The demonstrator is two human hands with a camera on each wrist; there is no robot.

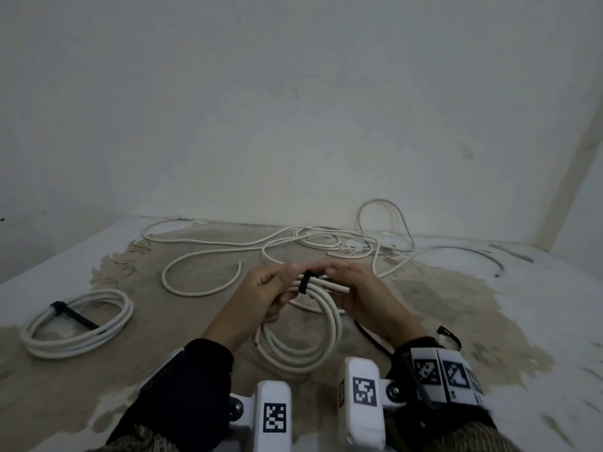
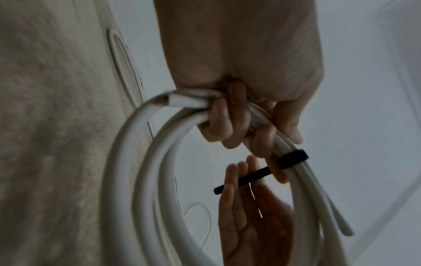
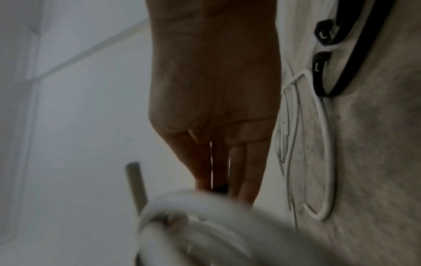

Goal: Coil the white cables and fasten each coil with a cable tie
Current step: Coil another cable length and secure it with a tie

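In the head view both hands meet at the centre over a white cable coil (image 1: 303, 353) that hangs from them. My left hand (image 1: 270, 288) grips the coil's bunched strands (image 2: 159, 144), fingers (image 2: 227, 122) curled round them. A black cable tie (image 1: 306, 282) is looped round the strands just past those fingers (image 2: 292, 159). Its tail points away toward my right hand (image 1: 355, 295). That hand's fingers (image 2: 237, 181) are straight, and the tail lies across them. The right wrist view shows the flat palm (image 3: 216, 90) with the blurred coil (image 3: 193, 216) below it.
A finished coil with a black tie (image 1: 78, 324) lies on the floor at the left. Loose white cables (image 1: 293, 243) sprawl behind the hands toward the wall. Spare black ties (image 1: 450, 336) lie by my right wrist (image 3: 330, 54). The floor is patchy bare concrete.
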